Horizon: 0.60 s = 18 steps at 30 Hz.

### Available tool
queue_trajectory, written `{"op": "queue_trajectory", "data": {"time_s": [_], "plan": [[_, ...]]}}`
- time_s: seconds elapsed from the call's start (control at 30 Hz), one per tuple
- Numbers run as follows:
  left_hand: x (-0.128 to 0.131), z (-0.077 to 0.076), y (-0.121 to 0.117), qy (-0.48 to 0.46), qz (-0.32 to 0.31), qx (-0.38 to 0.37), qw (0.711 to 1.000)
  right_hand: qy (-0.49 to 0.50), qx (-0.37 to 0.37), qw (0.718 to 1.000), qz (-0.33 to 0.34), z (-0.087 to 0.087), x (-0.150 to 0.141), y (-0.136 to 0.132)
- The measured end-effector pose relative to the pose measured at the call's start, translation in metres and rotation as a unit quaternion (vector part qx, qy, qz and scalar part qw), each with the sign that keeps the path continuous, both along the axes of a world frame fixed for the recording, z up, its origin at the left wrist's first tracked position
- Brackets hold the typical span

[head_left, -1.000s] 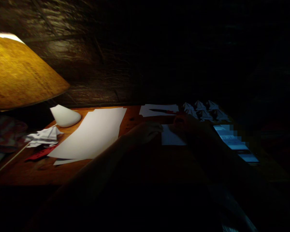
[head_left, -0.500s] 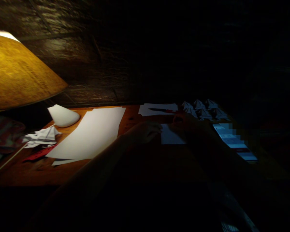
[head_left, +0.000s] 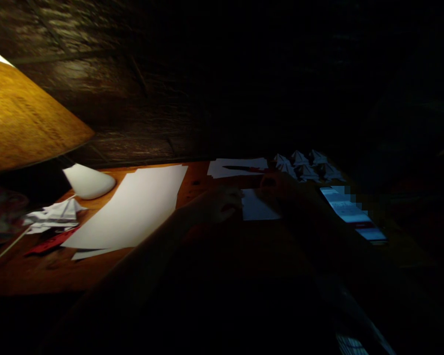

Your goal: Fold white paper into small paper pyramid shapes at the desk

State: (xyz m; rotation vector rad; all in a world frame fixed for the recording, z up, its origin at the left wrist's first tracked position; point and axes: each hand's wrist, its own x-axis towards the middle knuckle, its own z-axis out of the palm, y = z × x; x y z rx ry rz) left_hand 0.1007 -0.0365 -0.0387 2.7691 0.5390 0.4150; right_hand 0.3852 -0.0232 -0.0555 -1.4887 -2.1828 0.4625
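The scene is very dark. A small white paper (head_left: 257, 207) lies on the wooden table (head_left: 200, 180) between my hands. My left hand (head_left: 216, 204) rests at the paper's left edge with its fingers curled onto it. My right hand (head_left: 277, 190) sits at the paper's far right corner, fingers bent down on it. Shadow hides the fingertips of both hands, so I cannot make out the exact grip.
A large white sheet (head_left: 136, 207) lies to the left, next to a lamp shade (head_left: 25, 123), a white cone (head_left: 89, 180), crumpled paper (head_left: 55, 214) and a red strip (head_left: 48, 241). Behind are scissors on paper (head_left: 240, 168), several folded paper figures (head_left: 307, 165) and a lit phone (head_left: 351, 212).
The view has drifted slightly, shifting everything left. Both hands stay on the small paper, the right hand shifting a little along its far edge.
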Motion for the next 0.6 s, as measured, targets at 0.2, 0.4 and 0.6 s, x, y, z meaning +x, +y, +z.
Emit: {"op": "queue_trajectory", "data": {"time_s": [0.2,0.4,0.6], "plan": [[-0.0005,0.0038,-0.0034,0.015,-0.001,0.005,1.0,-0.001,0.003,1.0,-0.006,-0.0003,-0.0004,-0.0001],[-0.0013,0.0028,-0.003,0.027,0.002,0.003,1.0,0.003,0.01,1.0,0.004,-0.0018,0.0,0.0011],[-0.0026,0.0041,-0.005,0.031,-0.002,-0.007,0.999,0.006,0.012,1.0,0.008,-0.0022,0.0002,0.0019]]}}
